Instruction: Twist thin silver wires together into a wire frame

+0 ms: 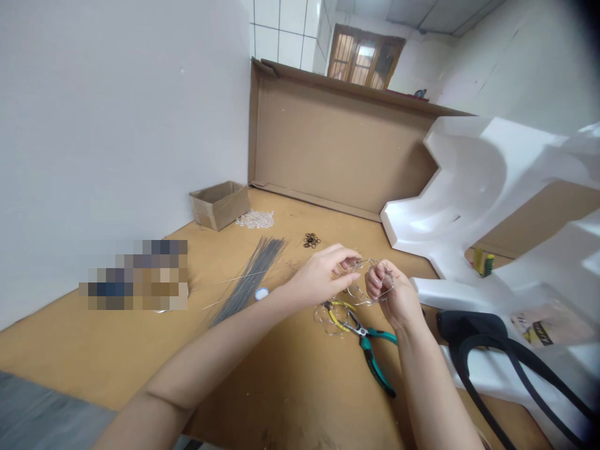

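Note:
My right hand is closed around thin, bent silvery wire, which loops out between the two hands. My left hand reaches in from the left, its thumb and fingers curled on the other side of the same wire. How the wire is joined is too fine to make out. Just below lie green-handled pliers and a smaller yellow-handled pair. More curled wire rests beside them. Left of my hands is a bundle of straight grey wires, with a small white disc at its edge.
Black rings and a pile of small clear pieces lie farther back, near an open cardboard box. A large cardboard tray stands upright behind. White foam and a black strap-like object are on the right.

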{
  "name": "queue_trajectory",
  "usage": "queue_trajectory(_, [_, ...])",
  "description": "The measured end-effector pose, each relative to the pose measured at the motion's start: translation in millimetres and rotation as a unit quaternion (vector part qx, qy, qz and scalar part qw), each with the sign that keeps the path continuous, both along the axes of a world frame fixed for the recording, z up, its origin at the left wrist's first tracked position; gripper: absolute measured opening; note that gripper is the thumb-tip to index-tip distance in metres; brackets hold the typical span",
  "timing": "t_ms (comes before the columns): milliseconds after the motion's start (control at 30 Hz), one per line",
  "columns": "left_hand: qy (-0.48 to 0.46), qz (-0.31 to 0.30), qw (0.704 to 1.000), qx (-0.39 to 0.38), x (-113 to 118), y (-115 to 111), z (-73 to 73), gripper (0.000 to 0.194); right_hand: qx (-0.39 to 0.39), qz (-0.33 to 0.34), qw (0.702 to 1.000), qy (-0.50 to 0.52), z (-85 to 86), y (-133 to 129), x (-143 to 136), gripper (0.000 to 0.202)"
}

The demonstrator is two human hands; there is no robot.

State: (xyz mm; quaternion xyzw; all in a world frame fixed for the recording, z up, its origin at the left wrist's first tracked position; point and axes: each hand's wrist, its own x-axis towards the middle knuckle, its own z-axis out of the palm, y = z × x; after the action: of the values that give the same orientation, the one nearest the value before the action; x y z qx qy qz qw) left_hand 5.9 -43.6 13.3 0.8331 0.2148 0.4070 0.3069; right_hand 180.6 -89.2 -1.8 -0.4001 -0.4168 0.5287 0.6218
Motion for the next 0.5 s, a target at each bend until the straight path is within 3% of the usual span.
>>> queue_trajectory(200, [0.059, 0.0, 0.998, -0.016, -2.7, -3.5, 5.4, 0.042, 0.009, 0.0, 1.0, 0.004, 0.5, 0.2, 0.4, 0.028])
queue_trajectory(500, [0.03, 0.003, 1.0, -0.011, -1.0, 1.4, -2.3, 0.04, 0.006, -0.017, 1.0, -0.006, 4.1, -1.5, -1.4, 0.028])
